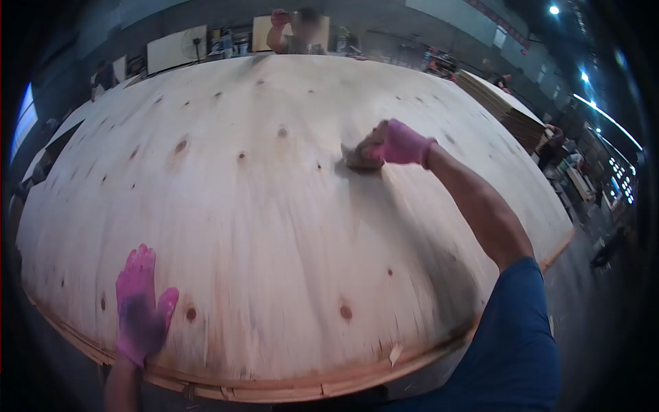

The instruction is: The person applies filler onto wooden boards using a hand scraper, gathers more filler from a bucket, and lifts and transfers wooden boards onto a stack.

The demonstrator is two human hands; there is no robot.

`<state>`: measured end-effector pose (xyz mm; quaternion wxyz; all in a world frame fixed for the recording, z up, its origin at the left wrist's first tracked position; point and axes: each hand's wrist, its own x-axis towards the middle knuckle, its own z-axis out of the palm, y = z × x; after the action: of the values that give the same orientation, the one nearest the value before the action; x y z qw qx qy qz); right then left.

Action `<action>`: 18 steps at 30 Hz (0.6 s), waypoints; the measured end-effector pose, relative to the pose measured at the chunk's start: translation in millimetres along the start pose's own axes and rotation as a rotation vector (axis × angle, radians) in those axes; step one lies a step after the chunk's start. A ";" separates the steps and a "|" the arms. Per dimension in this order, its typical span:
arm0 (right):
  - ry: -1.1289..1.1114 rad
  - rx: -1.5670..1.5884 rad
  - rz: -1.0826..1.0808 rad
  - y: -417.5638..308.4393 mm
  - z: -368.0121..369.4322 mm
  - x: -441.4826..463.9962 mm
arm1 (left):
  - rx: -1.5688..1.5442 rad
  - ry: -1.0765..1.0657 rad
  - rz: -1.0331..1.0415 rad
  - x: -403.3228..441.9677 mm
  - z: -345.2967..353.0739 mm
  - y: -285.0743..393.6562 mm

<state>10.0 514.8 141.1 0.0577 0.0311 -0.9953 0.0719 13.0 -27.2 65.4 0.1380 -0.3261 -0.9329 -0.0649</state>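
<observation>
A large pale plywood sheet (pixel 233 199) with brown knots fills most of the view, on top of a stack. In a pink glove, my left hand (pixel 142 302) lies flat near the front left edge of the sheet, fingers stretched out and holding nothing. My right hand (pixel 403 143), also gloved in pink, reaches far over the sheet. Its fingers are closed round a flat grey-brown tool (pixel 362 159) set against the wood. The hand covers part of this tool, so its exact kind does not show.
Another person (pixel 302 31) stands across the far edge, a gloved hand raised. To the right rises another stack of boards (pixel 504 110). A fan (pixel 195 47) stands behind, at the back left. A loose wood chip (pixel 396 353) lies by the front edge.
</observation>
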 end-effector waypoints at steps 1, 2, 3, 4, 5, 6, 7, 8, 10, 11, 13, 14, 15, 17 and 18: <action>0.015 -0.003 -0.057 -19.0 -0.6 -29.9 | 0.017 0.026 0.016 -6.1 -0.3 -0.7; 0.059 0.009 -0.156 -21.3 6.2 -56.7 | -0.009 0.012 0.087 -10.8 -7.1 -5.8; 0.062 -0.031 -0.125 -36.9 3.9 -87.0 | -0.034 0.008 0.156 -11.9 -16.5 -14.2; 0.061 -0.070 -0.095 -56.6 3.7 -113.2 | -0.060 0.002 0.224 -13.3 -18.3 -28.1; 0.059 -0.107 -0.070 -70.9 4.9 -135.9 | -0.075 0.057 0.139 -21.4 -15.1 -60.1; 0.063 -0.076 -0.054 -75.2 7.7 -155.8 | -0.086 0.110 0.053 -28.5 -9.3 -108.3; 0.070 -0.043 -0.041 -76.9 9.2 -174.8 | 0.043 0.160 -0.024 -41.7 -6.1 -160.1; 0.080 -0.012 -0.031 -80.6 10.6 -184.3 | 0.097 0.151 -0.124 -59.7 2.8 -226.3; 0.146 -0.163 -0.010 -59.3 14.3 -158.0 | 0.239 0.183 -0.164 -86.3 13.9 -275.7; 0.174 -0.234 0.010 -45.6 17.9 -145.6 | 0.138 0.177 -0.149 -85.3 12.4 -279.9; 0.157 -0.095 0.322 -42.4 17.2 -121.0 | -0.065 0.179 -0.152 -88.1 11.9 -277.1; 0.122 0.000 0.349 -47.2 22.9 -130.6 | -0.050 0.144 -0.184 -87.5 6.8 -273.9; 0.085 0.090 0.371 -68.8 15.7 -142.8 | -0.039 0.109 -0.221 -88.9 2.7 -267.9; 0.008 0.242 0.392 -102.6 -0.4 -181.0 | -0.088 0.076 -0.251 -78.7 1.2 -267.5; -0.038 0.297 0.376 -119.5 -7.4 -201.7 | -0.153 0.079 -0.261 -79.3 8.0 -277.4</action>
<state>219.2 408.6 141.0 0.0192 -0.1451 -0.9630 0.2265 -103.1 -288.4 25.4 0.1395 -0.2087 -0.9537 -0.1659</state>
